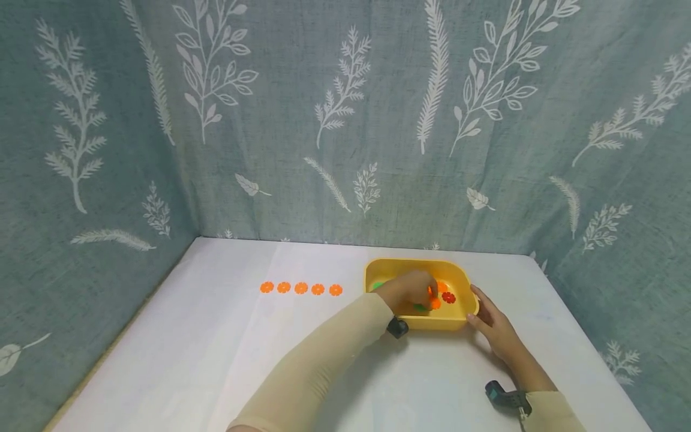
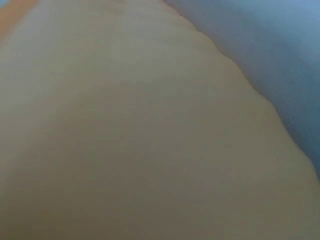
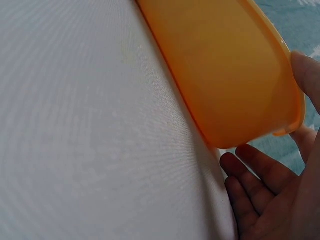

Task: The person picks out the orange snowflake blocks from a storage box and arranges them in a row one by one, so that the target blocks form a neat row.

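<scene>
Right of centre, the left hand point(image 1: 411, 287) pinches an orange flower point(image 1: 430, 292) inside a yellow tray point(image 1: 437, 324), the right hand point(image 1: 499, 334) gripping its right end, while a sideways flower row point(image 1: 301, 288) lies left, nearer the left hand.

Room L of orange pcs point(image 1: 300, 288) on tabletop point(image 1: 178, 354); L sleeve point(image 1: 324, 354) blocks near-L corner of tray point(image 1: 437, 324), R grip point(image 1: 499, 331) R end!

1. White table point(image 1: 189, 360), flat, surface fine-textured in the right wrist view
2. On its far half, left of centre: five orange flower-shaped pieces point(image 1: 301, 288), flat and apart in one near-straight row
3. Right of the row, near its end piece: yellow tray point(image 1: 437, 324), rounded corners, open side up
</scene>
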`<state>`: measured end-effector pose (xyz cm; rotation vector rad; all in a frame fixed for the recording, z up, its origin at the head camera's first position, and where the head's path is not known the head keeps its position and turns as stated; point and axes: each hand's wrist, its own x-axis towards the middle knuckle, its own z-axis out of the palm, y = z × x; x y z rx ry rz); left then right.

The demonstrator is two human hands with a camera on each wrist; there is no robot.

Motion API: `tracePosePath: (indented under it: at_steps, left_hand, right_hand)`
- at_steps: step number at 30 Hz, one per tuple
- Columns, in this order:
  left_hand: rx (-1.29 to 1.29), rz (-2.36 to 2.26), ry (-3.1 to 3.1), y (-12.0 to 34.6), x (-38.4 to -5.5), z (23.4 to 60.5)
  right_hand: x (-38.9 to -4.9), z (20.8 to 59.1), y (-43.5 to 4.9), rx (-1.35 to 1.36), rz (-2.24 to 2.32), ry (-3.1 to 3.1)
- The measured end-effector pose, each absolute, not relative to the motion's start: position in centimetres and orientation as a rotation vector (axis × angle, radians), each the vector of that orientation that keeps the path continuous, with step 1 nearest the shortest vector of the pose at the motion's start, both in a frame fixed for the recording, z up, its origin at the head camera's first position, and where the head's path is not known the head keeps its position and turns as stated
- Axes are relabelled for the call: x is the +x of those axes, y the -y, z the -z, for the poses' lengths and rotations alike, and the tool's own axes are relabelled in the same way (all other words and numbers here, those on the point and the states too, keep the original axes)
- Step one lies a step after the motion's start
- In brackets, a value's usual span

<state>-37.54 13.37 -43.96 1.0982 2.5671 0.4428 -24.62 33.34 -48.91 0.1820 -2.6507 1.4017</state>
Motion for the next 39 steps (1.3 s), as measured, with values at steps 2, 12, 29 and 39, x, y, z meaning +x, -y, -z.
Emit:
tracePosePath:
  at_steps: [2, 12, 29, 39]
  left_hand:
    - [1.099, -0.450, -2.560, -13.5, -37.5, 44.0]
    - [1.119, -0.553, -2.520, -13.0, -37.8, 43.6]
    - [1.270, -0.591, -2.423, -12.4, -38.8, 42.7]
    - [1.141, -0.475, -2.258, -14.3, -38.3, 40.6]
  right_hand:
    - [-24.6, 48.8, -33.3, 0.178, -1.400, 2.653]
    - [-24.8, 49.3, -33.4, 0.172, -1.389, 2.654]
    - [-24.8, 49.2, -33.6, 0.174, -1.398, 2.642]
    - [-24.7, 49.1, -33.6, 0.212, -1.428, 2.628]
